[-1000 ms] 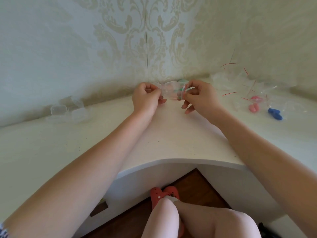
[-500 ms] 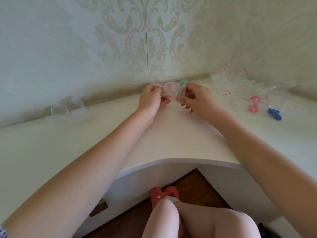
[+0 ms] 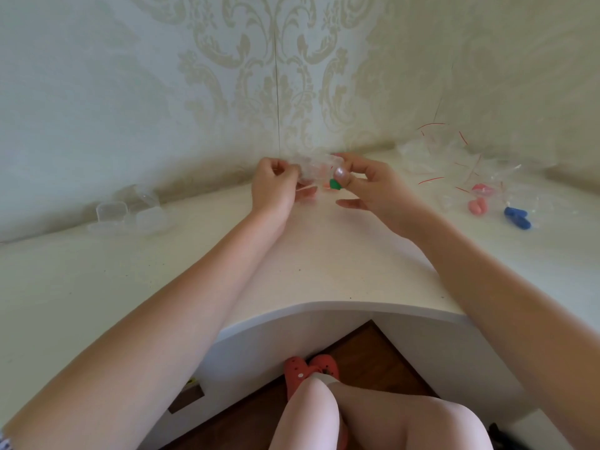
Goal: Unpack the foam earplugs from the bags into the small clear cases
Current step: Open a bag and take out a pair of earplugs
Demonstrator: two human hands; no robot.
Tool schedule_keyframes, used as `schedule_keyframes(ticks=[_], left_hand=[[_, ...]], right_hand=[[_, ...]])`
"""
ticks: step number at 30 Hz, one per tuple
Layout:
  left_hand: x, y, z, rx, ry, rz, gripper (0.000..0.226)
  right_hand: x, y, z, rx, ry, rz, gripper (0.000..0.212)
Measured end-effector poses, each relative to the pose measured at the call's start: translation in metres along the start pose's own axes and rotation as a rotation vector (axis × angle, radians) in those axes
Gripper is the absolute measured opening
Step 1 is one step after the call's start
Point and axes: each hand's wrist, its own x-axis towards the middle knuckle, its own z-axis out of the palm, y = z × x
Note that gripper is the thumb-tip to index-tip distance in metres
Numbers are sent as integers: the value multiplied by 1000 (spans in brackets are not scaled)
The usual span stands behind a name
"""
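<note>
Over the white bench [image 3: 324,254], the left hand [image 3: 274,185] still pinches one end of a clear bag [image 3: 313,167] while the right hand [image 3: 363,181], lower than a second ago, pinches a green earplug [image 3: 334,184] apparently just drawn out, ready for a case [image 3: 112,212].

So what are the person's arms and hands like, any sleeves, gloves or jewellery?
Both forearms are bare up to the frame edge, no sleeves showing. The left hand and right hand wear no gloves, rings or watch. The right thumbnail looks glossy, possibly polished.
</note>
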Motion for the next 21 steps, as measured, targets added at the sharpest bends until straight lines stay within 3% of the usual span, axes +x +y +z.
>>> schedule_keyframes(ticks=[5,8,14,16,18,21], left_hand=[[-2,-1,-1,42,-120,13,32],[-5,0,1,-72,-237,-68,36],[-1,-3,-1,45,-132,-3,33],[-2,-3,-1,96,-114,40,32],[-4,-2,0,102,-104,64,30],[-7,-1,0,128,-89,89,26]], right_hand=[[1,-3,0,65,75,-39,15],[4,-4,-4,66,187,-56,15],[15,13,-34,-443,726,-96,13],[15,16,-47,-712,845,16,21],[13,16,-57,-932,858,186,29],[14,19,-61,-1041,787,326,25]])
